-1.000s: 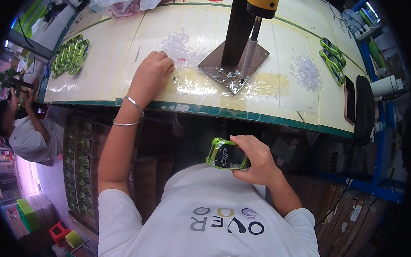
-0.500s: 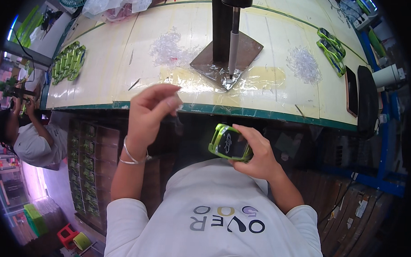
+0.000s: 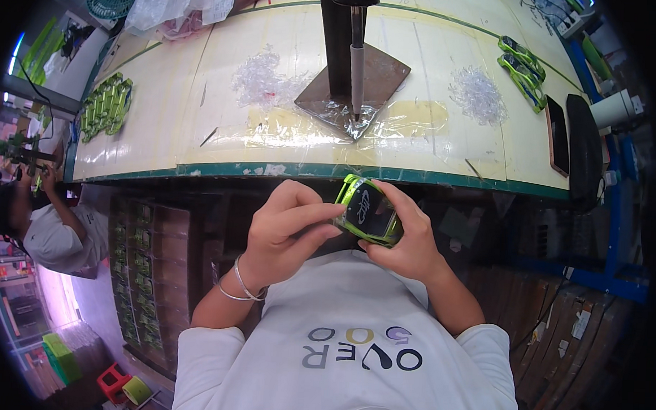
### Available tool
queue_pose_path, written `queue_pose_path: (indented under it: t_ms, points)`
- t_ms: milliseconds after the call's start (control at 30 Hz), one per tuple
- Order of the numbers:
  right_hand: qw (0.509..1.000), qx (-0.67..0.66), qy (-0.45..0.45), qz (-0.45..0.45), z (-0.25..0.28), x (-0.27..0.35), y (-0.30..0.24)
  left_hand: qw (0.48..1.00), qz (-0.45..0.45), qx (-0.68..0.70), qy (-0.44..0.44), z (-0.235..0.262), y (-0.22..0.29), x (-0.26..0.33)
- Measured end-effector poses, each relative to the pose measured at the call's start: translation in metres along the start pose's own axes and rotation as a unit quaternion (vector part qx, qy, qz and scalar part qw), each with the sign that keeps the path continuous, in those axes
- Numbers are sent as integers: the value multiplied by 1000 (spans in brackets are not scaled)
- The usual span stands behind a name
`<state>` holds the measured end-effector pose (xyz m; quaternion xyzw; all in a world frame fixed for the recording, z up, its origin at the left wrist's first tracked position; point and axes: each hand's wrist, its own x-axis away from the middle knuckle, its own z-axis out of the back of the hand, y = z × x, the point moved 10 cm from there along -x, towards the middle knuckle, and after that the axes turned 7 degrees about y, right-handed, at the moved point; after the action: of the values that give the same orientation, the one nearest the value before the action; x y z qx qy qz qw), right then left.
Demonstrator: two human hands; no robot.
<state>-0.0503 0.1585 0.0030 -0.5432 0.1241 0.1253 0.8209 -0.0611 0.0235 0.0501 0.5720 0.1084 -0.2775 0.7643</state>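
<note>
Head view shows a green toy car with a dark underside or window panel, held close to the person's chest, just below the near edge of the table. The right hand cradles it from below and from the right, fingers curled around its far side and thumb under the near edge. The left hand meets the car from the left: forefinger and thumb are pressed together at its left end, pinching it, and the other fingers are curled loosely. Two thin bangles circle the left wrist.

Beyond the hands, on the table, a dark metal plate carries an upright post, and a tool with a pale tip hangs point down over clear film taped to the top. Heaps of clear plastic bits lie left and right of the plate. More green cars sit at the far right, and a batch of green parts at the left end. A dark tablet lies by the right edge. At the far left another person in a white shirt works apart.
</note>
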Motion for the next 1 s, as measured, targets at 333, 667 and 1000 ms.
queue_pose_path:
  t_ms: [333, 667, 1000]
  points:
    - [1000, 14, -1, 18, -3, 0, -4, 999, 36, -21, 18, 0, -11, 6]
    - [999, -2, 30, -21, -4, 3, 8, 959, -122, -257, -9, -24, 19, 15]
    - [999, -1, -22, 31, -14, -1, -10, 994, 47, 69, 65, 3, -32, 20]
